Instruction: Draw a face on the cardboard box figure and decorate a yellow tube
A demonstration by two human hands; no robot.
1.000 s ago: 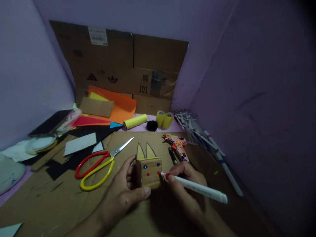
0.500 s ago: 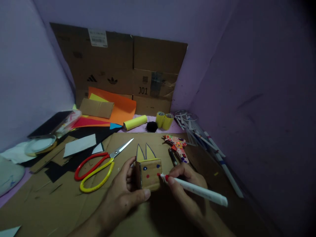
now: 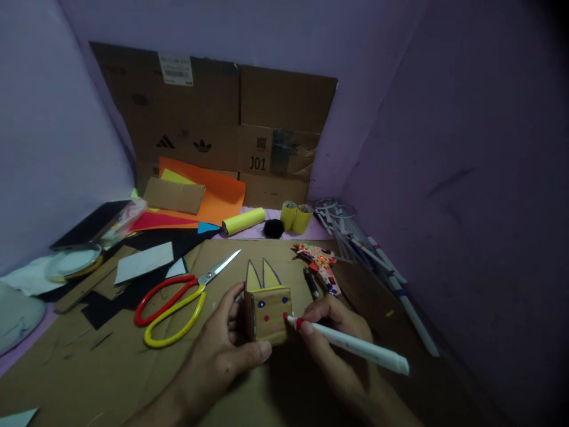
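Observation:
My left hand (image 3: 226,350) is closed around the left side of a small cardboard box (image 3: 272,328), its thumb along the lower front edge. Two pointed yellow ears (image 3: 270,276) with dark outlines rise from the box's top. Its front carries two dark blue eyes and two red dots. In my right hand (image 3: 340,332) is a white marker (image 3: 362,350) with a red collar, held like a pen. The marker's tip touches, or nearly touches, the red dot on the right of the face. A dark pen (image 3: 311,283) lies just behind my right hand.
Open scissors (image 3: 178,305) with red and yellow handles lie left of my hands. Behind are a yellow tube (image 3: 243,221), a black fuzzy ball (image 3: 274,228), and yellow rolls (image 3: 296,217). A patterned figure (image 3: 320,261) and a pile of markers (image 3: 377,261) are at right.
The red dot under the marker's tip looks slightly larger. The marker and my right hand have shifted only a little; my left hand and the box stay practically still.

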